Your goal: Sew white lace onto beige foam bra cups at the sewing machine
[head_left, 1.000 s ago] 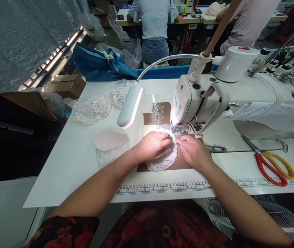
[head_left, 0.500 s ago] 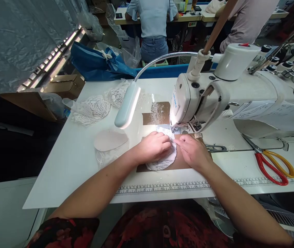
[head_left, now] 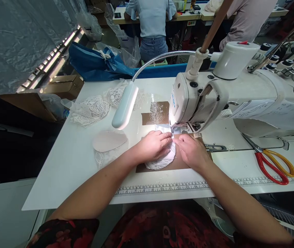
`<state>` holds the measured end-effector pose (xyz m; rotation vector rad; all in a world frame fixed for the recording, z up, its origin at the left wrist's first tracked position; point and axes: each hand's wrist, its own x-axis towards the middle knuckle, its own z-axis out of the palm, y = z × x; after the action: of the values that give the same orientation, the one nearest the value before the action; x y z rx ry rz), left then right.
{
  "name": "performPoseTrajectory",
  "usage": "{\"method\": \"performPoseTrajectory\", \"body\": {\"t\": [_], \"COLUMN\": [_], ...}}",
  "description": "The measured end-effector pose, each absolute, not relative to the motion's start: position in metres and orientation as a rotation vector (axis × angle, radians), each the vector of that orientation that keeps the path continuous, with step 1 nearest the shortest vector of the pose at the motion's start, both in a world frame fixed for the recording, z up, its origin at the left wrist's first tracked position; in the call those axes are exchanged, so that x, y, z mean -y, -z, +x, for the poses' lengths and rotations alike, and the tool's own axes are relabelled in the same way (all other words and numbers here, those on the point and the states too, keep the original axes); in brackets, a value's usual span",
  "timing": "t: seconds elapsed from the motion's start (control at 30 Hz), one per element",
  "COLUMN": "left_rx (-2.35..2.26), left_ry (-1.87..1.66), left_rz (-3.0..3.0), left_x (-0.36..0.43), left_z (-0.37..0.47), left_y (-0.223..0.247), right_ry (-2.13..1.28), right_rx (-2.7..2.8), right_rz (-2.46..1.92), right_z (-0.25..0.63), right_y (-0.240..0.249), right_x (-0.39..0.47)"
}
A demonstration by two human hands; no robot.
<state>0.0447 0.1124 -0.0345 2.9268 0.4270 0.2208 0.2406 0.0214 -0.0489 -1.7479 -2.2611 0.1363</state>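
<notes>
A white lace piece (head_left: 159, 163) lies under the needle area of a white sewing machine (head_left: 184, 100). My left hand (head_left: 154, 146) rests on the lace, its fingers extended toward the needle. At the lace's right edge, my right hand (head_left: 191, 150) is closed, thumb and forefinger together on the fabric edge. Both hands are close to each other, just in front of the presser foot. Brown sheet material (head_left: 180, 163) shows beneath the lace.
A lamp (head_left: 125, 105) on a bendable neck hangs left of the machine. White lace pieces (head_left: 91, 109) and a lace cup (head_left: 110, 146) lie to the left. Scissors (head_left: 272, 162) rest at the right. People sit beyond the table.
My left hand's fingers have straightened and spread forward over the lace toward the needle. The right hand has barely moved. The view has shifted slightly.
</notes>
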Motion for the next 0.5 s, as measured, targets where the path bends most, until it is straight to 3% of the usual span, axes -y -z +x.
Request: {"method": "performPoseTrajectory", "body": {"t": [0.5], "left_rx": [-0.462], "left_ry": [-0.264], "left_rz": [2.986], "left_x": [-0.1194], "left_z": [0.0460], "left_y": [0.0426], "right_ry": [-0.058], "right_rx": [2.272], "right_rz": [-1.844], "right_z": [0.2353], "right_y": [0.0474], "right_x": [-0.0245]}}
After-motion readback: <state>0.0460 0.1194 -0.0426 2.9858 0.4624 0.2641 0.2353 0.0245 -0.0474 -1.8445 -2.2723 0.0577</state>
